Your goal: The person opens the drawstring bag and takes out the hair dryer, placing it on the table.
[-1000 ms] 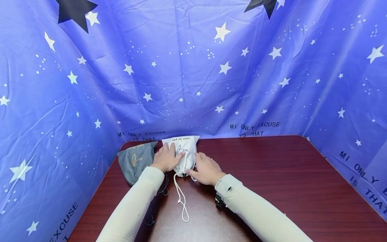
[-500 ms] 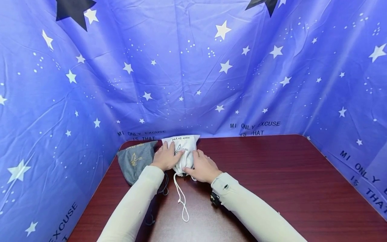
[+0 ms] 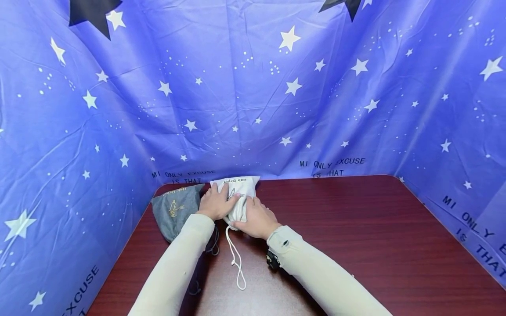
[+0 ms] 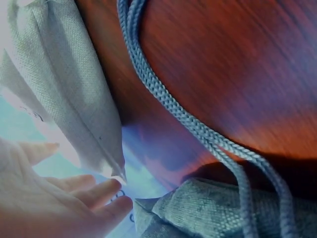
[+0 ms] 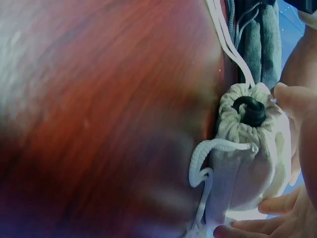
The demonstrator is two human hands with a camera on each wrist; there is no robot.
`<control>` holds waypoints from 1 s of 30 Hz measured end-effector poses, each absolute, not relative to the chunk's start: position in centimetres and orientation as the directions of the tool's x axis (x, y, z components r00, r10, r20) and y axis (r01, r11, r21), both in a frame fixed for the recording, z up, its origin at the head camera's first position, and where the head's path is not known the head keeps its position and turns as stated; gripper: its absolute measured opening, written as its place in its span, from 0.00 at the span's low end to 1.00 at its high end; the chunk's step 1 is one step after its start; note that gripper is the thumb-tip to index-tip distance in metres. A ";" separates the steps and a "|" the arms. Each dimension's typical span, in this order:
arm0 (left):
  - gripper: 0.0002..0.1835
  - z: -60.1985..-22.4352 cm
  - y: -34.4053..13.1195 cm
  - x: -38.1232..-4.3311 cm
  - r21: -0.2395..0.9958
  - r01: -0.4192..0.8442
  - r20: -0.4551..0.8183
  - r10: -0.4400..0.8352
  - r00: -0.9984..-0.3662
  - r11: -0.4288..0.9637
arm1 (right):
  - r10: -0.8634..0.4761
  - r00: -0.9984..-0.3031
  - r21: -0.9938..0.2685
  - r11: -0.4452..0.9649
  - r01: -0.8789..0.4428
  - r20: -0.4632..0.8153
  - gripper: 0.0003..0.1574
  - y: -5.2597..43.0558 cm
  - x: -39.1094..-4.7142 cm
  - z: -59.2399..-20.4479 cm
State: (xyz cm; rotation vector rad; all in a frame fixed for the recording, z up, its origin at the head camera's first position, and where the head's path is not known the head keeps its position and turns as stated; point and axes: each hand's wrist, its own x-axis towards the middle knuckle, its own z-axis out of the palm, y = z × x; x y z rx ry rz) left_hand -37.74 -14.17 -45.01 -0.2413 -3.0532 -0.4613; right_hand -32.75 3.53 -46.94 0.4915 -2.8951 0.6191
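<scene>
A white drawstring bag (image 3: 250,186) printed "Hair Dryer" lies at the back edge of the table. My left hand (image 3: 216,202) rests over its left side, fingers spread and fairly straight. On its right side lies my right hand (image 3: 258,218), thumb near the gathered mouth and fingers along the flank. In the right wrist view, a dark loop (image 5: 251,112) shows inside the bag's puckered mouth, and a white cord (image 5: 200,158) hangs from it. A grey drawstring bag (image 3: 174,215) with the same kind of print sits to the left, beside my left hand.
The brown wooden table (image 3: 336,228) reaches far to the right. A blue star-patterned curtain (image 3: 253,87) encloses its back and sides. A long white cord loop (image 3: 239,272) trails toward me, and a grey cord (image 4: 173,109) lies between the bags.
My right hand has slid left, further over the white bag's right side, its thumb now covering part of the mouth. My left hand and the grey bag have barely moved.
</scene>
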 end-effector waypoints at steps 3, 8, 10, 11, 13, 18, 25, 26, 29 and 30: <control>0.44 -45.2 -14.1 -37.8 0.287 0.153 0.047 0.146 -0.988 0.946 | -0.289 -0.935 -0.394 0.851 -0.348 0.204 0.61 3.2 -32.7 -47.1; 0.46 -45.1 -14.1 -37.8 0.277 0.141 0.003 0.145 -0.989 0.950 | -0.304 -0.930 -0.394 0.844 -0.364 0.208 0.58 3.1 -32.8 -47.1; 0.46 -45.0 -14.0 -37.7 0.274 0.140 0.005 0.144 -0.990 0.951 | -0.306 -0.931 -0.383 0.850 -0.362 0.199 0.60 3.0 -32.8 -47.1; 0.46 -44.9 -14.0 -37.6 0.274 0.141 0.009 0.144 -0.990 0.951 | -0.306 -0.932 -0.382 0.851 -0.360 0.196 0.60 3.0 -32.9 -47.1; 0.46 -44.8 -13.9 -37.5 0.271 0.144 0.018 0.144 -0.989 0.952 | -0.305 -0.935 -0.377 0.857 -0.353 0.182 0.61 3.0 -32.9 -47.2; 0.46 -44.9 -13.7 -37.2 0.263 0.150 0.038 0.145 -0.989 0.953 | -0.305 -0.936 -0.357 0.866 -0.349 0.176 0.57 3.0 -33.0 -47.4; 0.47 -44.9 -13.4 -36.9 0.272 0.151 0.043 0.145 -0.988 0.950 | -0.323 -0.926 -0.314 0.874 -0.372 0.195 0.51 3.1 -32.7 -47.3; 0.46 -44.9 -13.4 -36.9 0.273 0.153 0.044 0.146 -0.988 0.950 | -0.326 -0.925 -0.312 0.874 -0.374 0.197 0.51 3.2 -32.7 -47.3; 0.46 -44.9 -13.4 -36.8 0.274 0.160 0.048 0.153 -0.987 0.948 | -0.328 -0.924 -0.303 0.876 -0.375 0.195 0.49 3.4 -32.7 -47.3; 0.47 -44.9 -13.4 -36.8 0.276 0.162 0.049 0.155 -0.987 0.947 | -0.328 -0.925 -0.299 0.878 -0.374 0.194 0.50 3.4 -32.7 -47.3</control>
